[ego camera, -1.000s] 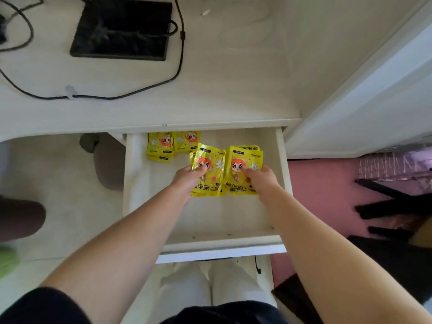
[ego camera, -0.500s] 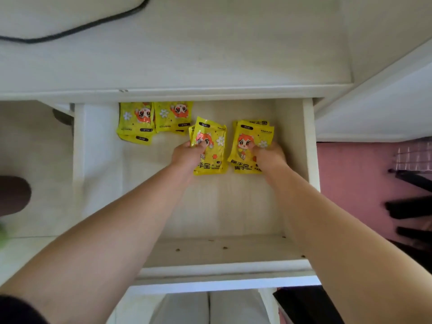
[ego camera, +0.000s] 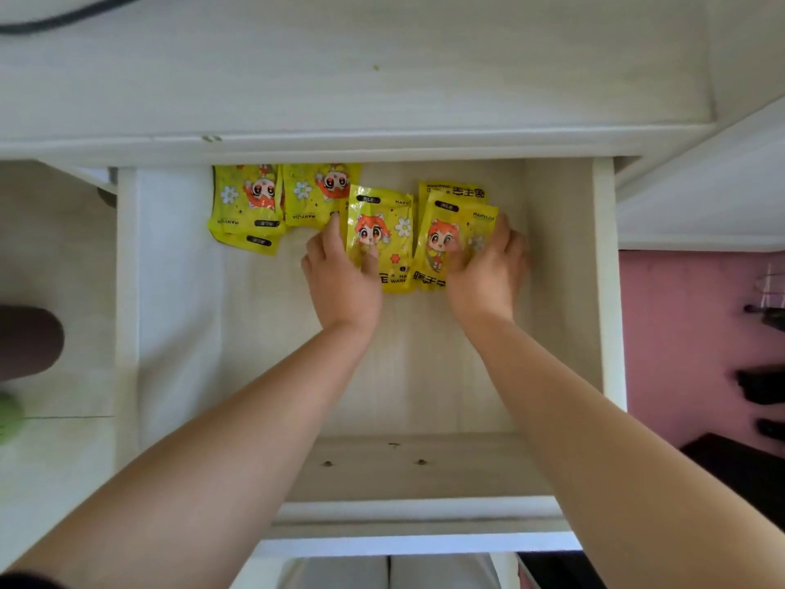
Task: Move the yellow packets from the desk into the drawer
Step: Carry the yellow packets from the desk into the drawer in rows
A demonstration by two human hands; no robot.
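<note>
The white drawer (ego camera: pixel 608 291) is pulled out below the desk edge (ego camera: pixel 382 142). Several yellow packets with an orange cartoon face lie at its back. My left hand (ego camera: pixel 342 278) grips one yellow packet (ego camera: pixel 382 231), thumb on its front. My right hand (ego camera: pixel 488 269) grips another yellow packet (ego camera: pixel 446 235), which lies over a further packet (ego camera: pixel 452 190) behind it. Both held packets rest low on the drawer floor. Two more packets (ego camera: pixel 246 201) (ego camera: pixel 316 193) lie at the back left, partly under the desk edge, over another one.
The desk top (ego camera: pixel 382 70) fills the upper view, with a black cable (ego camera: pixel 63 17) at its top left. A pink floor (ego camera: pixel 679 333) with dark objects lies to the right. The front half of the drawer floor (ego camera: pixel 403 397) is bare.
The view has tilted down and closer to the drawer. Both hands have pushed their packets further back and lower in the drawer, still holding them.
</note>
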